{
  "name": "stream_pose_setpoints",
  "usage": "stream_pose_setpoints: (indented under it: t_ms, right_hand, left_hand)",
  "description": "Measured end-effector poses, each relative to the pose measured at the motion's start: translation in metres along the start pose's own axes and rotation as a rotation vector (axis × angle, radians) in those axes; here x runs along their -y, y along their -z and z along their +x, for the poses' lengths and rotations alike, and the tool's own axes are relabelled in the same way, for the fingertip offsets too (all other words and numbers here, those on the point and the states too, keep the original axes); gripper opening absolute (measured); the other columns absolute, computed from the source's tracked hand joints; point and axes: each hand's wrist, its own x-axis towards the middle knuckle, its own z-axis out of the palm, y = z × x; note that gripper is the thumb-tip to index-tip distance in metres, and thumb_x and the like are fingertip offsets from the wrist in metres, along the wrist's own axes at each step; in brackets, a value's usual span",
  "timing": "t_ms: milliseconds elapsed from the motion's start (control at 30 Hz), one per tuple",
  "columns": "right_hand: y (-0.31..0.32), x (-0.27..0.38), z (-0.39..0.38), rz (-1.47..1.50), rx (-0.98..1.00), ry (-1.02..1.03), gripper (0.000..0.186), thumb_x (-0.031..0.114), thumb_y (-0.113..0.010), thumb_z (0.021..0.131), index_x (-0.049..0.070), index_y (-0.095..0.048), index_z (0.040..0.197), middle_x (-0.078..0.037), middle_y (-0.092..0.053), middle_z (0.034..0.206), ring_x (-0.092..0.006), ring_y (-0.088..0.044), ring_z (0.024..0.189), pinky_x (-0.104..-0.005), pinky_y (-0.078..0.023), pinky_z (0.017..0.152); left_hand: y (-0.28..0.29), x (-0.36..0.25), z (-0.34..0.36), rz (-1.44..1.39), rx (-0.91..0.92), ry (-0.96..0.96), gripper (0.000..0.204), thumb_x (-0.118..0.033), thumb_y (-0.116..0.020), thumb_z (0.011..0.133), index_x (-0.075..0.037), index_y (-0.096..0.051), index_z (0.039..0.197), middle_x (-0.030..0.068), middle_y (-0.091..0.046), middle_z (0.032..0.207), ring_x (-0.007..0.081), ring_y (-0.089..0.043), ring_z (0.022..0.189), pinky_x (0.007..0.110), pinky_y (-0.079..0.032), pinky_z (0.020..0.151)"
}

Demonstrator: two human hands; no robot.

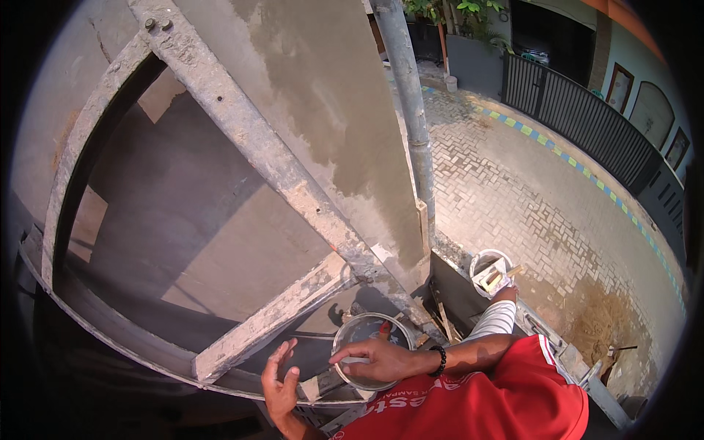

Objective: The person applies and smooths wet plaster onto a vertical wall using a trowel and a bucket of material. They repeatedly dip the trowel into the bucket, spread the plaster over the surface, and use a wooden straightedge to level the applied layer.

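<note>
Low in the middle, my left hand [279, 381] is raised with its fingers apart, holding nothing. Beside it, my right hand [378, 359], a dark beaded bracelet on its wrist, stretches leftward over a round bucket [339, 334]. The fingers are extended, with nothing seen in them, and hide part of the greyish inside. Whether they touch the bucket I cannot tell. Farther right, another hand [504, 295] in a white striped sleeve, apparently a co-worker's, is at a white bucket [475, 264]. A float with a light handle [493, 280] lies across that bucket.
A mortar-crusted beam [257, 147] slants across a partly damp plastered wall [323, 95]. A shorter beam [271, 315] and a curved ledge [117, 334] lie to the left. A grey pipe [412, 110] stands upright. Far below are a paved street [506, 183] and a sand pile [605, 315].
</note>
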Motion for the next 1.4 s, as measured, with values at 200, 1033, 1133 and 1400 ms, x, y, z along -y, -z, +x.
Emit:
stream_pose_setpoints:
  t_ms: [200, 1033, 1133, 1400]
  right_hand:
    - [-0.002, -0.009, 0.004, 0.108, -0.01, -0.104, 0.031, 0.016, -0.062, 0.097, 0.006, -0.062, 0.126, -0.003, -0.066, 0.108, -0.0063, -0.058, 0.101, -0.0244, -0.046, 0.09]
    - [0.012, 0.191, -0.056, 0.46, -0.215, 0.09, 0.045, 0.009, -0.059, 0.094, 0.002, -0.049, 0.137, -0.008, -0.064, 0.09, -0.0056, -0.042, 0.056, -0.0207, -0.035, 0.053]
    - [0.017, 0.217, -0.079, 0.457, -0.354, 0.193, 0.044, 0.009, -0.058, 0.094, 0.0, -0.048, 0.136, -0.015, -0.065, 0.093, -0.008, -0.042, 0.056, -0.0212, -0.036, 0.054]
    - [0.027, 0.255, -0.164, 0.121, -0.801, 0.494, 0.045, 0.017, -0.062, 0.088, -0.001, -0.053, 0.128, -0.018, -0.064, 0.08, -0.0074, -0.042, 0.051, -0.0205, -0.033, 0.049]
  left_hand:
    - [0.001, -0.075, 0.066, 0.408, -0.265, -0.62, 0.032, -0.014, -0.063, 0.091, 0.004, -0.061, 0.117, 0.0212, -0.067, 0.115, 0.0386, -0.059, 0.118, 0.045, -0.04, 0.105]
    - [-0.006, -0.07, 0.109, 0.844, 0.026, -0.035, 0.044, -0.039, -0.052, 0.094, 0.001, -0.069, 0.1, 0.0276, -0.067, 0.095, 0.0463, -0.061, 0.095, 0.052, -0.047, 0.084]
    - [-0.006, -0.065, 0.112, 0.847, 0.037, -0.033, 0.045, -0.04, -0.052, 0.093, 0.001, -0.069, 0.101, 0.0273, -0.067, 0.095, 0.046, -0.062, 0.095, 0.051, -0.047, 0.085]
    - [-0.005, -0.066, 0.113, 0.79, 0.032, -0.031, 0.046, -0.04, -0.051, 0.093, 0.002, -0.069, 0.1, 0.0269, -0.067, 0.096, 0.0454, -0.061, 0.096, 0.05, -0.046, 0.086]
